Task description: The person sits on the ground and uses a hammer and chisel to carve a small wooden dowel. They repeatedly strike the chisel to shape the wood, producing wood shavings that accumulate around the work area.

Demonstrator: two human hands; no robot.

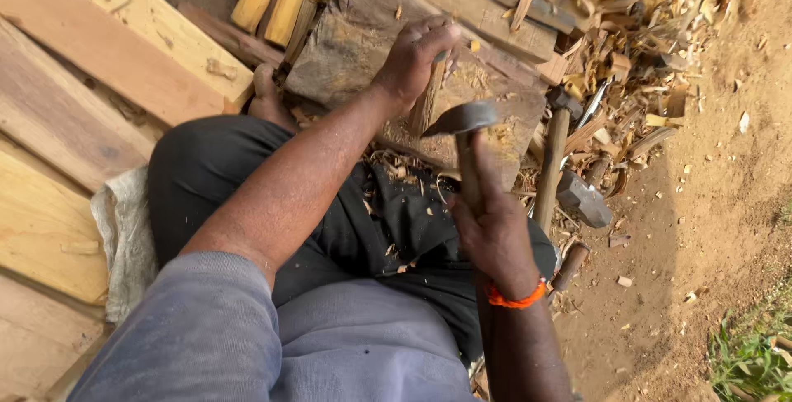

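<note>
The adze blade (464, 118) is dull grey metal, matt with a faint sheen along its edge, on a worn, smooth wooden handle (470, 172). The small stick (426, 105) is raw pale wood, freshly cut and fibrous. The chopping block (388, 72) beneath is weathered wood — rough, scarred, dusted with chips. The planks (91, 55) alongside look sawn, dry and matt. Curled wood shavings (627, 47) lie on gritty reddish soil (726, 171). The trousers (247, 171) are dark matt cloth; the wristband (516, 299) is bright orange — thread, by the look of it.
</note>
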